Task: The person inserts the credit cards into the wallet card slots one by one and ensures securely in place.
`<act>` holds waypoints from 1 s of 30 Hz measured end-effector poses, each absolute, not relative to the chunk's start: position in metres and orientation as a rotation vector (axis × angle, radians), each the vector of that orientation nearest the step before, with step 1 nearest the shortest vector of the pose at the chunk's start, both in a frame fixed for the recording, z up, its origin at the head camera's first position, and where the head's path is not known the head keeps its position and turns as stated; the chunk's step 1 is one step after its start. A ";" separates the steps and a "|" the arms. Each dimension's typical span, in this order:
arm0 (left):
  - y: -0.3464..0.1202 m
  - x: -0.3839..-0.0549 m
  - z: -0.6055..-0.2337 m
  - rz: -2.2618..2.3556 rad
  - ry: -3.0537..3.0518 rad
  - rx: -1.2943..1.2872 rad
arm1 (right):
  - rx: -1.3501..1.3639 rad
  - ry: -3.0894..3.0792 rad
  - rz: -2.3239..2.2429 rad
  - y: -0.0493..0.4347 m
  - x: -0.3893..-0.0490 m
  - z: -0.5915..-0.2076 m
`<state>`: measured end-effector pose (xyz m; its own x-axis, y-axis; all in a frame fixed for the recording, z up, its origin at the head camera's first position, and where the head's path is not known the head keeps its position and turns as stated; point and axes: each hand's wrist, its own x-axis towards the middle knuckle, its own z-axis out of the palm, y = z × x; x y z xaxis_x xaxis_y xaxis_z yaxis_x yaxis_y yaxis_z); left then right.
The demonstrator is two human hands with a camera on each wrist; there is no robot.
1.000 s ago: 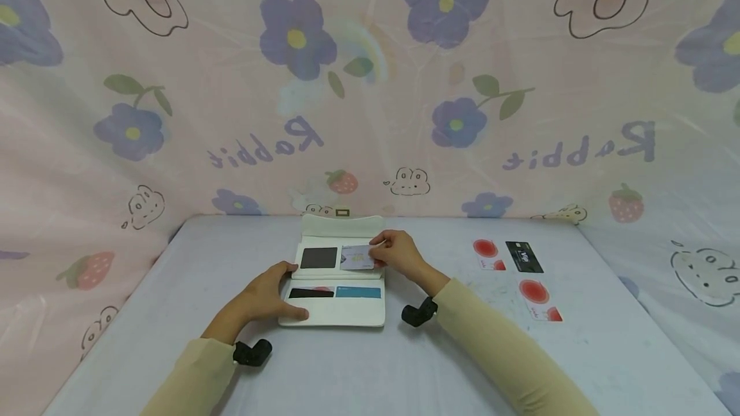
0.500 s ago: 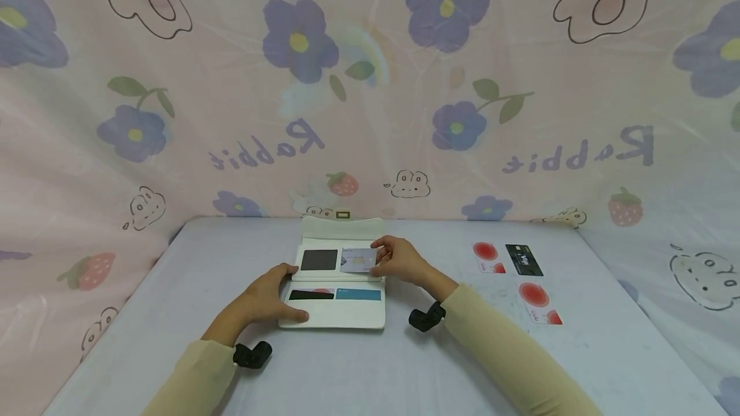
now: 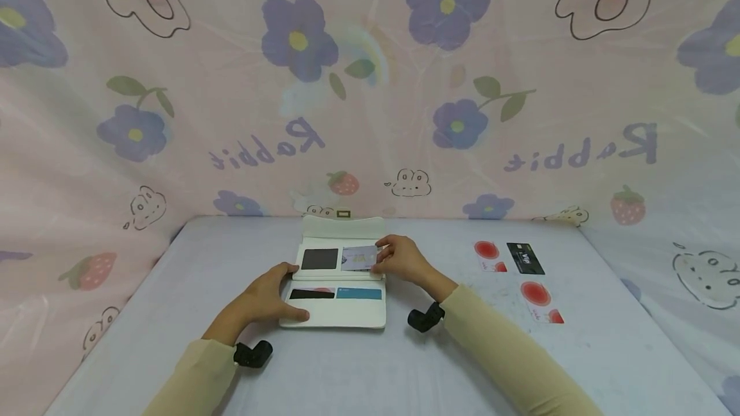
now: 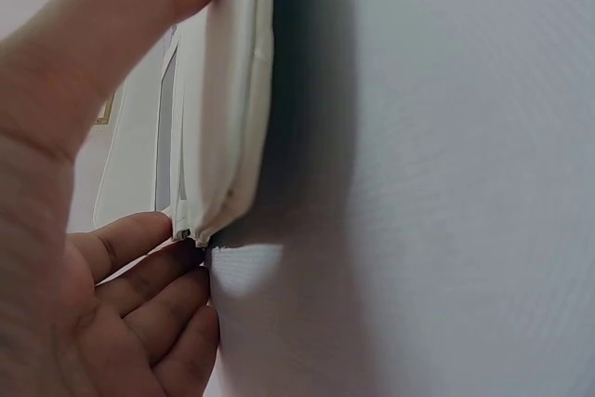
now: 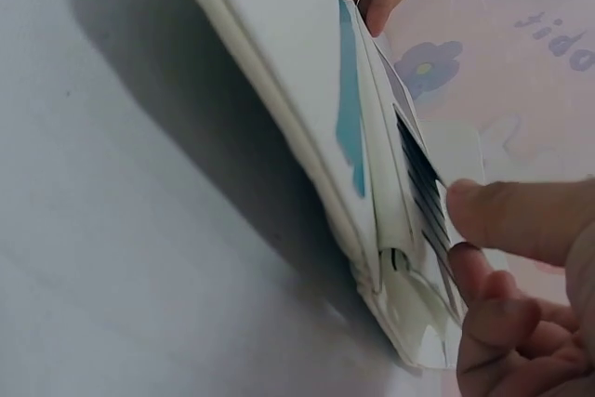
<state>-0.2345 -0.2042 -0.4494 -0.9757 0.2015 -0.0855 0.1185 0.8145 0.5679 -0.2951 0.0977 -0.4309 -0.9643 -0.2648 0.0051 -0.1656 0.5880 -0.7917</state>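
Note:
A white wallet (image 3: 341, 314) lies unfolded on the table, flap at the far side. My left hand (image 3: 263, 294) holds its left side, thumb on the near panel and fingers at the edge by the fold. My right hand (image 3: 401, 259) pinches the right end of a pale lilac card (image 3: 357, 258) at the far panel's right slot. In the right wrist view, the card's dark striped side (image 5: 423, 178) slants out from the panel, thumb against its edge. A dark grey rectangle (image 3: 320, 259) sits left of it. A blue card (image 3: 359, 293) and a black card (image 3: 312, 294) show in the near panel.
To the right on the white tabletop (image 3: 462, 364) lie two white-and-red cards (image 3: 487, 250) (image 3: 535, 294) and a black VIP card (image 3: 525, 259). A patterned curtain (image 3: 370, 101) hangs behind the table.
My right hand has shifted slightly right, its fingers now at the card's right end. A red patch beside those fingers no longer shows. The left hand and wallet stay put.

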 end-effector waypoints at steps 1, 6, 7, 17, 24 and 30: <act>-0.204 -0.234 -0.449 0.878 2.857 0.253 | -0.370 2.698 -1.327 0.098 -0.295 -0.431; -0.205 -0.233 -0.448 0.880 2.855 0.265 | -0.405 2.703 -1.309 0.096 -0.296 -0.429; -0.205 -0.233 -0.448 0.880 2.855 0.265 | -0.411 2.703 -1.302 0.096 -0.295 -0.428; -0.204 -0.232 -0.447 0.876 2.855 0.255 | -0.488 2.703 -1.259 0.092 -0.294 -0.427; -0.204 -0.233 -0.448 0.884 2.851 0.258 | -0.561 2.709 -1.227 0.087 -0.295 -0.426; -0.204 -0.234 -0.449 0.897 2.846 0.255 | -0.576 2.721 -1.206 0.083 -0.296 -0.424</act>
<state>-0.2339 -0.2037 -0.4494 -0.9749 0.2049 -0.0877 0.1176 0.8072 0.5784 -0.2963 0.0832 -0.4243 -0.9221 -0.3835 0.0520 -0.2961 0.6125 -0.7329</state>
